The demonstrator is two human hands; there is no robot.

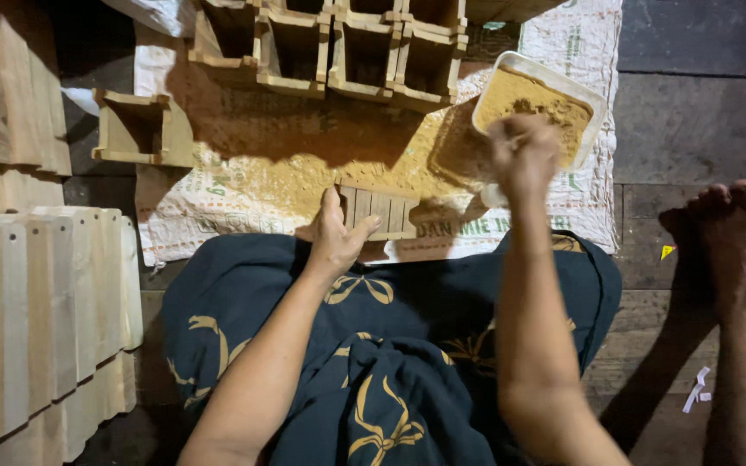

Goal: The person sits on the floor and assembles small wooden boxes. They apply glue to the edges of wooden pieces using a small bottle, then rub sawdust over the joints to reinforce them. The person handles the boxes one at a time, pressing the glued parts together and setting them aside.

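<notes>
The left hand is clamped on a small slatted wooden piece lying on a dusty printed sack just beyond the lap. The right hand, fingers bunched together, reaches into a white tray of yellowish powder near wooden boxes.

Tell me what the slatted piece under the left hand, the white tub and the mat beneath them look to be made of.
Slatted piece: pale bare wood, by its visible grain and unpainted look. White tub: probably plastic, thin smooth rim, holding a tan sawdust-like paste. Mat: apparently a woven plastic sack, whitish, printed, dusted with the same tan stuff.
</notes>
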